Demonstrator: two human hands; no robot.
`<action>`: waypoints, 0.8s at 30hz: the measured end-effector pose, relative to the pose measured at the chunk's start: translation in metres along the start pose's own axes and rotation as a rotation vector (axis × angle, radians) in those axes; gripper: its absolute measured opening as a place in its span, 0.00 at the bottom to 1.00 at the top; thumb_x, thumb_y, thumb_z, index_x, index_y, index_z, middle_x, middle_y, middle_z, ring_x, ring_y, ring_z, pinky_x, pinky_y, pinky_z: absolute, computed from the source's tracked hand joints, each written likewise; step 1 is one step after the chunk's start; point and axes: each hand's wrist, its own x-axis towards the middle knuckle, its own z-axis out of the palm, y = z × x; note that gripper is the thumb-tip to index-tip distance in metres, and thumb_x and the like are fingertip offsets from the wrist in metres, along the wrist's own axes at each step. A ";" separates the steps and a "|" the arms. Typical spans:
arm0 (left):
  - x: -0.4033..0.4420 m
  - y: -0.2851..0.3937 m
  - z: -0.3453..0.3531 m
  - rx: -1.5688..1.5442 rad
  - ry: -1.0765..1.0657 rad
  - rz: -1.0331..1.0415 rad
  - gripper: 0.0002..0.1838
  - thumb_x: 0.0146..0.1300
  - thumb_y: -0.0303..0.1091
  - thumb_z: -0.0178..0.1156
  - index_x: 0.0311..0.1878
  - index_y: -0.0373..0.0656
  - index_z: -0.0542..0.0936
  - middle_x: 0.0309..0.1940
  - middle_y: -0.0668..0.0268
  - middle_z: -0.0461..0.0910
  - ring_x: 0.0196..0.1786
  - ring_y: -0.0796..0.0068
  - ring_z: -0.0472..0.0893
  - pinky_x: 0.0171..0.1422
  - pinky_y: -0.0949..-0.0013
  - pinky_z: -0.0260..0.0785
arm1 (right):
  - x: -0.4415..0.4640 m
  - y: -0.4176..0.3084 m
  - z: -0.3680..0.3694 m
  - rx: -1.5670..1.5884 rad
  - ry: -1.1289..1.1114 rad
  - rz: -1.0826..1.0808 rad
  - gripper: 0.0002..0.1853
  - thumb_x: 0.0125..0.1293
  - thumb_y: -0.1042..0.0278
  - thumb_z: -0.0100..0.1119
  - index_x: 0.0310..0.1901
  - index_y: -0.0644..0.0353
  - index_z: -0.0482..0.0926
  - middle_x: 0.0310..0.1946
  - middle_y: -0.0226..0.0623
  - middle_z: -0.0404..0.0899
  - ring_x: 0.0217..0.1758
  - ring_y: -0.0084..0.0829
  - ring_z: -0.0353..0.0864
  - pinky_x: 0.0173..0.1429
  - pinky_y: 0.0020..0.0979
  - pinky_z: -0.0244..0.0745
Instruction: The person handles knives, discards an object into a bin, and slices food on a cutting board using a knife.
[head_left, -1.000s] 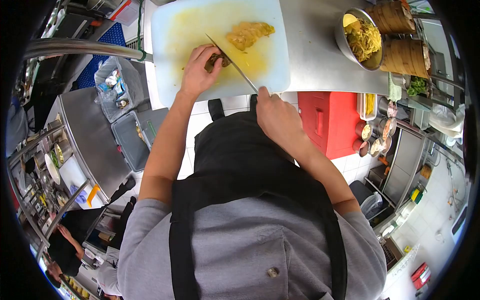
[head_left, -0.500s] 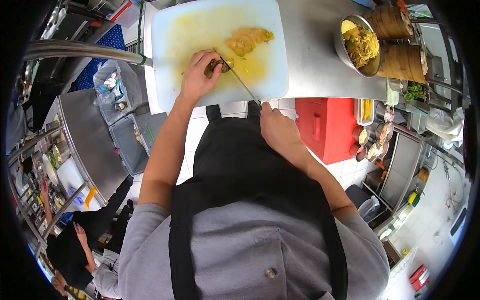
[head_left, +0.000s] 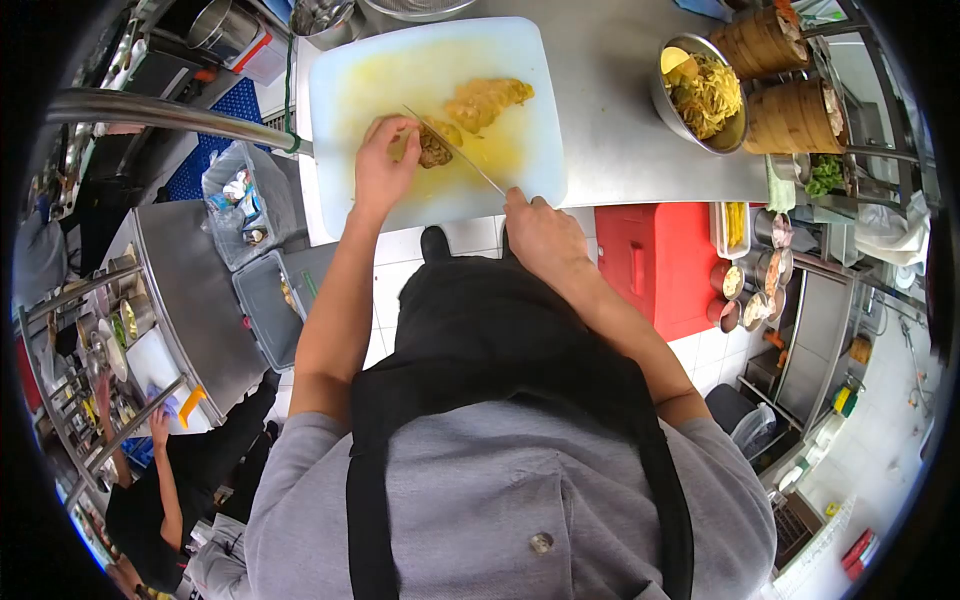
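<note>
My right hand point(head_left: 545, 235) is closed round the handle of a knife point(head_left: 465, 158), whose blade slants up and left over a white cutting board point(head_left: 345, 95) with yellow stains. Under the fingers of my left hand point(head_left: 388, 165) lies a brown piece of food point(head_left: 434, 152), held against the board just left of the blade. A thin yellowish piece shows on the blade's upper right side. Further right on the board rests a row of yellowish slices point(head_left: 487, 102).
A metal bowl point(head_left: 735, 135) of shredded food and bamboo steamers point(head_left: 790, 118) stand right on the steel counter point(head_left: 610, 110). Below are a red box point(head_left: 670, 265) and small food pots. Bins stand at left; a co-worker's arm point(head_left: 168, 480) is at lower left.
The view has shifted, bringing metal bowls in behind the board. The knife has moved along the brown piece, and a slice now lies beyond the blade. The co-worker's arm has moved up.
</note>
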 end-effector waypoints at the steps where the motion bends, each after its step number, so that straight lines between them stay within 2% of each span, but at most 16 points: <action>1: 0.009 0.004 -0.003 0.003 0.002 0.002 0.10 0.66 0.29 0.69 0.49 0.43 0.86 0.51 0.61 0.85 0.59 0.55 0.82 0.65 0.57 0.76 | 0.000 0.001 0.002 0.002 0.004 -0.010 0.13 0.72 0.73 0.53 0.56 0.66 0.74 0.39 0.56 0.85 0.40 0.56 0.91 0.45 0.52 0.88; 3: 0.034 0.013 -0.009 0.322 -0.157 0.164 0.10 0.65 0.30 0.68 0.49 0.45 0.87 0.51 0.58 0.85 0.56 0.53 0.83 0.67 0.55 0.74 | -0.003 -0.002 0.004 -0.004 0.018 -0.022 0.13 0.72 0.73 0.53 0.55 0.66 0.74 0.38 0.56 0.85 0.39 0.57 0.91 0.45 0.53 0.88; 4: 0.046 0.021 -0.011 0.325 -0.153 0.164 0.10 0.65 0.30 0.68 0.49 0.45 0.87 0.51 0.58 0.85 0.56 0.53 0.83 0.67 0.55 0.74 | -0.005 -0.003 0.004 -0.010 0.032 -0.031 0.12 0.71 0.73 0.54 0.54 0.66 0.74 0.38 0.55 0.86 0.37 0.57 0.91 0.45 0.53 0.88; 6: 0.065 0.033 -0.009 0.585 -0.497 0.157 0.09 0.64 0.33 0.68 0.46 0.46 0.88 0.51 0.59 0.86 0.56 0.53 0.84 0.69 0.54 0.73 | -0.011 -0.005 0.003 -0.014 0.036 -0.035 0.11 0.73 0.72 0.53 0.53 0.66 0.75 0.38 0.56 0.86 0.36 0.58 0.90 0.45 0.53 0.88; 10: 0.092 0.034 0.002 0.689 -0.637 0.169 0.09 0.63 0.35 0.68 0.44 0.45 0.89 0.47 0.59 0.87 0.54 0.53 0.85 0.65 0.55 0.75 | -0.034 0.000 -0.017 0.013 0.038 -0.022 0.11 0.79 0.65 0.50 0.51 0.65 0.75 0.36 0.56 0.86 0.33 0.57 0.90 0.40 0.54 0.86; 12: 0.101 0.034 0.004 0.689 -0.762 0.025 0.10 0.60 0.35 0.70 0.43 0.44 0.89 0.43 0.58 0.88 0.50 0.55 0.86 0.59 0.57 0.78 | -0.052 0.012 -0.028 0.066 0.012 -0.013 0.13 0.81 0.62 0.49 0.50 0.65 0.76 0.34 0.56 0.87 0.33 0.56 0.90 0.40 0.54 0.85; 14: 0.102 0.019 0.007 0.640 -0.784 0.040 0.10 0.58 0.35 0.71 0.42 0.42 0.89 0.41 0.58 0.88 0.47 0.56 0.87 0.56 0.58 0.79 | -0.068 0.031 -0.029 0.120 -0.016 0.002 0.15 0.82 0.59 0.48 0.48 0.65 0.77 0.32 0.56 0.87 0.33 0.55 0.90 0.39 0.54 0.84; 16: 0.102 0.015 0.008 0.590 -0.805 0.057 0.11 0.57 0.35 0.72 0.42 0.41 0.88 0.39 0.58 0.88 0.45 0.57 0.87 0.54 0.59 0.79 | -0.077 0.049 -0.026 0.292 -0.015 0.064 0.19 0.83 0.56 0.49 0.42 0.65 0.79 0.26 0.53 0.85 0.26 0.48 0.88 0.35 0.50 0.81; 17: 0.100 0.013 0.008 0.568 -0.789 0.058 0.12 0.56 0.34 0.73 0.41 0.40 0.88 0.39 0.58 0.87 0.45 0.58 0.87 0.53 0.60 0.79 | -0.077 0.054 -0.025 0.297 -0.014 0.067 0.19 0.83 0.56 0.49 0.42 0.65 0.79 0.26 0.53 0.85 0.26 0.48 0.88 0.35 0.50 0.81; 19: 0.099 0.012 0.008 0.550 -0.775 0.063 0.13 0.54 0.34 0.74 0.41 0.39 0.87 0.38 0.58 0.87 0.44 0.59 0.87 0.53 0.61 0.79 | -0.072 0.057 -0.035 0.671 -0.241 0.326 0.24 0.85 0.53 0.47 0.39 0.67 0.80 0.25 0.49 0.83 0.18 0.41 0.82 0.31 0.44 0.79; 20: 0.100 0.012 0.008 0.529 -0.780 0.054 0.13 0.54 0.34 0.74 0.41 0.39 0.87 0.38 0.59 0.87 0.44 0.60 0.86 0.53 0.61 0.79 | -0.069 0.058 -0.033 0.738 -0.253 0.339 0.26 0.85 0.52 0.46 0.39 0.68 0.81 0.22 0.44 0.79 0.14 0.33 0.76 0.28 0.38 0.76; 24: 0.100 0.014 0.007 0.503 -0.820 0.041 0.13 0.54 0.34 0.75 0.41 0.39 0.87 0.38 0.59 0.87 0.43 0.61 0.86 0.52 0.62 0.79 | -0.041 0.068 -0.009 0.860 -0.323 0.283 0.26 0.85 0.51 0.46 0.40 0.68 0.81 0.21 0.40 0.78 0.14 0.30 0.76 0.27 0.36 0.76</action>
